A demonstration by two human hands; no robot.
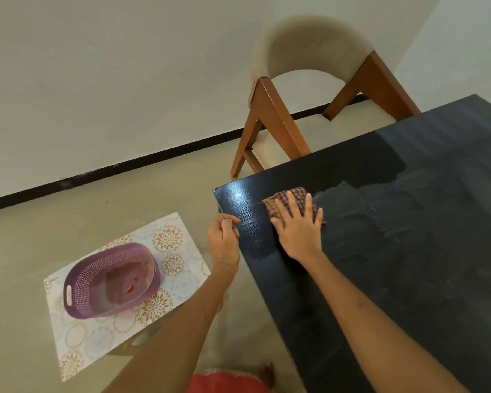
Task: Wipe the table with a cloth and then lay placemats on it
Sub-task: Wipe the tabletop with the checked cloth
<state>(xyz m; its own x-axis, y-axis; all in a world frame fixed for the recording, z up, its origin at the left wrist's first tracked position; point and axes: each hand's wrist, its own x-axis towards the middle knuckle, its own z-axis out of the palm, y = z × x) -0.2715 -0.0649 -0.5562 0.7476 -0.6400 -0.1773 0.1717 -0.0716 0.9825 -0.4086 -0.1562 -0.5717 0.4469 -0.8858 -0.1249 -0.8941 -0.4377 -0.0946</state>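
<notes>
A black table [380, 265] fills the right side, with a wet streaked patch across its middle. My right hand [296, 225] lies flat with straight fingers on a red checked cloth [292, 198] near the table's left corner. My left hand [223, 242] is at the table's left edge, fingers curled, thumb on the tabletop rim. A patterned placemat [176, 242] lies on a low surface to the left, beside the table.
A purple plastic basket [111, 279] stands on the placemat, with a small orange thing inside. A beige chair with brown wooden legs [270, 120] stands behind the table's far edge. Bare floor and a white wall with a black skirting lie to the left.
</notes>
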